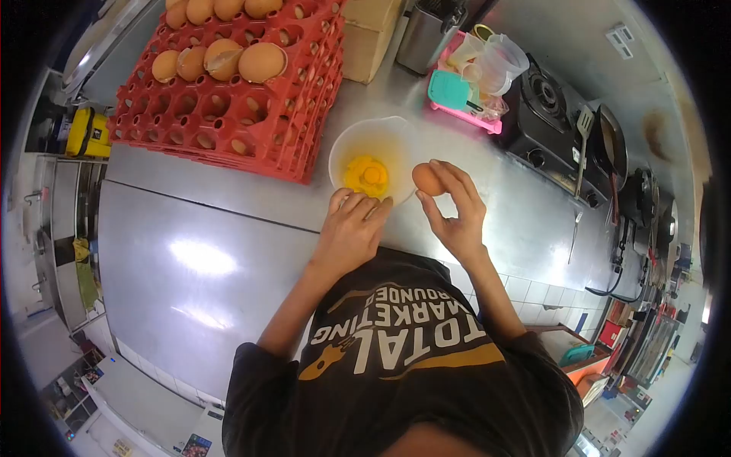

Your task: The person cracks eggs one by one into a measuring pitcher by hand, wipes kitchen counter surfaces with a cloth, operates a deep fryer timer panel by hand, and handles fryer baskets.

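Note:
A brown egg [428,180] is pinched between the thumb and fingers of my right hand [459,207], beside the right rim of a white plastic bowl [391,135]. Inside the bowl lies cracked raw egg [367,176] with a yellow yolk. My left hand [353,225] has its fingers curled over the near rim of the bowl, gripping it. To the left stands a tall stack of red egg trays [221,122], with several brown eggs [263,63] sitting on the top one. A few of those look like cracked shells.
Behind the bowl are a cardboard box [370,38] and a pink basket [487,124] of plastic containers. A black gas stove [544,99] with a spatula [584,145] stands at right, near a fork [575,232]. The steel counter [205,251] extends left.

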The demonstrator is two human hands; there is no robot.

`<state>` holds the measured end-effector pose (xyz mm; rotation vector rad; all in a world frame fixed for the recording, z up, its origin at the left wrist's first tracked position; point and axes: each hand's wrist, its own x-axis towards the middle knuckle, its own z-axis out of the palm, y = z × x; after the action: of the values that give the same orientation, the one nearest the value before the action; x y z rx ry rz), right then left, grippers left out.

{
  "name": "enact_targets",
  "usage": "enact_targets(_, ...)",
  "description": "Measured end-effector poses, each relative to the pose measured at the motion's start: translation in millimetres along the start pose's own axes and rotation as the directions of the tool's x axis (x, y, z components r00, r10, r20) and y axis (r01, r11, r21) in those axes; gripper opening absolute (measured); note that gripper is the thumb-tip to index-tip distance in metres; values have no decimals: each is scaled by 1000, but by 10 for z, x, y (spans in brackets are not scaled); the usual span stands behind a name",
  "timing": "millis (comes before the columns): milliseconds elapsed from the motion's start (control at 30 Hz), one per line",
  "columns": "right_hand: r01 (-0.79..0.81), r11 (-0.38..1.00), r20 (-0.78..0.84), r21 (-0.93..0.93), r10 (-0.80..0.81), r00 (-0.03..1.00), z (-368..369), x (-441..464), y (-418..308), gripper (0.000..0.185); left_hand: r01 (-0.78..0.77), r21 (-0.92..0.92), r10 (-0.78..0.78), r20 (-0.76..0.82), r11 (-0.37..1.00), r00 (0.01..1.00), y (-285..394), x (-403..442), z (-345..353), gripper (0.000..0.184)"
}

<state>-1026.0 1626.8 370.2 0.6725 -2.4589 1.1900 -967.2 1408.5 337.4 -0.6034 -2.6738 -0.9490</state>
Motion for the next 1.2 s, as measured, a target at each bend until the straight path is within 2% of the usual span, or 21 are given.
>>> enact_targets(100, 28, 998, 62, -64, -24, 998, 56, -113, 86, 49, -24, 51, 24, -3, 998, 1000, -24, -14, 23, 39)
enact_targets(133, 9, 999, 67, -32, -6, 998, 125, -123, 93, 50, -24, 58, 25, -9, 998, 1000, -23, -4, 24, 38)
enact_targets(233, -12, 1000, 10, 15, 12, 1000, 56, -136, -23, 50, -30, 64, 31, -22, 997, 999, -48, -4, 34, 37)
enact_targets(500, 23, 999, 7, 24, -23, 1000, 61, -66, -80, 50, -9, 42, 10, -17, 999, 1000, -24, 16, -14, 35)
enact_targets(567, -223, 933, 102, 282, 202, 974, 1, 74, -144, 47, 17, -92, -33, -176, 996, 984, -10, 130, -62, 39)
enact_targets(600, -255, 891, 157, 375, 210, 965, 42, 133, -70, 40, 17, -85, -32, -179, 996, 983, 10, 206, -105, 39)
enact_targets(633, -247, 891, 155, 380, 202, 967, 50, 209, 1, 40, 49, -262, -103, -194, 964, 976, 40, 333, -191, 40)
enact_targets(667, -422, 758, 348, 498, 271, 898, 44, 300, 74, 39, 72, -430, -172, -199, 900, 965, 39, 449, -274, 42)
enact_targets(700, -589, 587, 538, 556, 286, 793, 53, 382, 109, 39, 66, -420, -167, -210, 905, 963, -8, 535, -355, 42)
enact_targets(767, -558, 619, 553, 553, 228, 801, 91, 508, 93, 39, 111, -523, -112, 28, 845, 993, -104, 668, -501, 45)
enact_targets(800, -592, 594, 586, 544, 237, 775, 87, 558, 93, 38, 103, -516, -109, 18, 851, 994, -139, 692, -494, 45)
enact_targets(833, -625, 569, 617, 534, 244, 748, 87, 608, 87, 37, 139, -610, -154, 28, 780, 988, -201, 702, -442, 43)
enact_targets(867, -614, 575, 612, 541, 232, 756, 90, 632, 71, 37, 169, -695, -195, 43, 698, 980, -258, 715, -396, 41)
enact_targets(900, -499, 686, 517, 529, 205, 831, 91, 620, 44, 37, 161, -690, -191, 33, 706, 981, -299, 725, -358, 41)
enact_targets(933, -378, 782, 421, 495, 164, 892, 89, 618, 2, 39, 201, -734, -242, 51, 649, 969, -327, 732, -320, 39)
enact_targets(967, -370, 784, 419, 499, 155, 894, 71, 636, -40, 39, 238, -774, -291, 72, 586, 954, -359, 735, -296, 37)
enact_targets(1033, -191, 912, 360, 362, 52, 932, 25, 678, -132, 42, 244, -793, -303, 79, 558, 950, -399, 734, -287, 35)
enact_targets(1100, -167, 921, 328, 353, 45, 944, 48, 698, -126, 42, 251, -814, -310, 93, 523, 946, -396, 748, -305, 33)
enact_targets(1167, -147, 928, 299, 342, 41, 953, 53, 706, -133, 42, 348, -810, -357, 185, 472, 915, -329, 775, -391, 32)
enact_targets(1200, -139, 926, 280, 350, 38, 959, 49, 709, -149, 40, 350, -809, -357, 187, 473, 915, -328, 779, -391, 32)
